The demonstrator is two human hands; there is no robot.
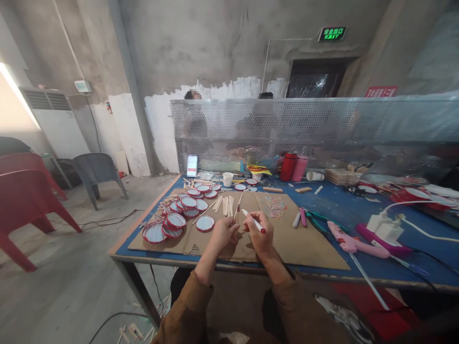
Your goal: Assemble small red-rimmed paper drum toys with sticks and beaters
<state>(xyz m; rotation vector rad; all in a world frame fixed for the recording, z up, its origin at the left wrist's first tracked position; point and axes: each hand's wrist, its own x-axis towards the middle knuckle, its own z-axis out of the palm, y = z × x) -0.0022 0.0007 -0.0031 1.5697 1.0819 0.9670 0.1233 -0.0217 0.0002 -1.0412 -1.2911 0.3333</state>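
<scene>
The right hand (262, 234) grips a red-and-white marker (255, 221), apparently angled for marking; the left hand (224, 233) pinches a thin wooden stick (237, 210) upright. Loose sticks (228, 206) lie just beyond on cardboard (297, 241), presumably for easy reach; red-rimmed discs (205, 223) sit left.

Moderately lit, greyish room; bright glare at far left edge, green glow from exit sign (332, 34). Soft shadows under hands (225, 231). Wide-angle stretch at edges; right side blurry, detail there probably unreliable.
</scene>
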